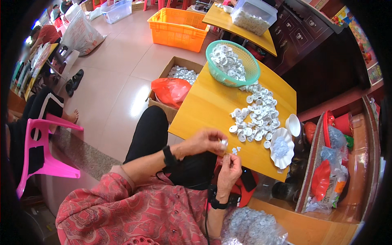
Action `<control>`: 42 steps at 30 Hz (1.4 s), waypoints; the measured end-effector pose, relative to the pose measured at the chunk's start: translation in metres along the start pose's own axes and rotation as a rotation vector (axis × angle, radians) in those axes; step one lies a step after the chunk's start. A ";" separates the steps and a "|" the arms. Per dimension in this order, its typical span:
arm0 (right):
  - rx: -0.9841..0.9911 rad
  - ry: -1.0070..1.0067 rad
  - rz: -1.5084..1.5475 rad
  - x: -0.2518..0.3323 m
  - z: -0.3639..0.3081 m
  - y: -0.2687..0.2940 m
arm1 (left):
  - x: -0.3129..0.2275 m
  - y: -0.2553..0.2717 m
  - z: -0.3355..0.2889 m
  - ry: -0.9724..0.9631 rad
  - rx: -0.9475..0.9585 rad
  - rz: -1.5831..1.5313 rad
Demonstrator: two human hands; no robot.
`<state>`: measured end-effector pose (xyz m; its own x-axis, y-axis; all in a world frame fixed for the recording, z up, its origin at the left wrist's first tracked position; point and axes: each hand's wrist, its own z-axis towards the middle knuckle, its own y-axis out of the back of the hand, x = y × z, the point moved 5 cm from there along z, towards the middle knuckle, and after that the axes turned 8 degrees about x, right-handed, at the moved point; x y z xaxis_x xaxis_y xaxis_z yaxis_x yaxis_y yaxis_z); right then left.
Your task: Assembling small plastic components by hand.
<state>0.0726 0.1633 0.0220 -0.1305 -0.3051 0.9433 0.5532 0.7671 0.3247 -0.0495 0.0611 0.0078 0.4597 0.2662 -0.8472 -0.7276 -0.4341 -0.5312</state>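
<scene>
My left hand [201, 141] is closed round a small white round plastic part [223, 144], held just off the near edge of the yellow table [196, 108]. Close beside it, my right hand [229, 172] has thumb and fingers pinched together; what they hold is too small to make out. A few tiny white pieces [236, 150] lie on the table by the fingertips. Beyond them spreads a heap of white round plastic parts [259, 116]. To its right are a scalloped white dish [288, 157] of pale small pieces and a white bowl [292, 125].
A green basket [212, 70] of white parts stands on the table's far end. Left of the table is a cardboard box [175, 61] with a red bag [171, 92]. A bag of clear discs [253, 226] lies near my right forearm. Another person sits at left by a pink chair [38, 151].
</scene>
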 end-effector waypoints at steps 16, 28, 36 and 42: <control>-0.280 0.049 -0.285 -0.016 0.004 0.047 | -0.087 0.019 0.092 -0.322 -0.247 0.851; -0.111 0.210 -0.752 -0.002 0.002 0.031 | -0.015 -0.001 0.058 -0.279 -0.247 1.224; -0.069 0.233 -0.806 -0.002 0.000 0.026 | -0.007 0.004 0.074 -0.152 -0.190 1.248; -0.097 0.155 -0.460 -0.011 0.004 0.029 | -0.004 0.011 0.067 -0.325 -0.206 1.205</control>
<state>0.0865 0.1908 0.0216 -0.2595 -0.6861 0.6797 0.5422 0.4789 0.6904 -0.0935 0.1127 0.0051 -0.6048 -0.2046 -0.7696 -0.4904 -0.6657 0.5624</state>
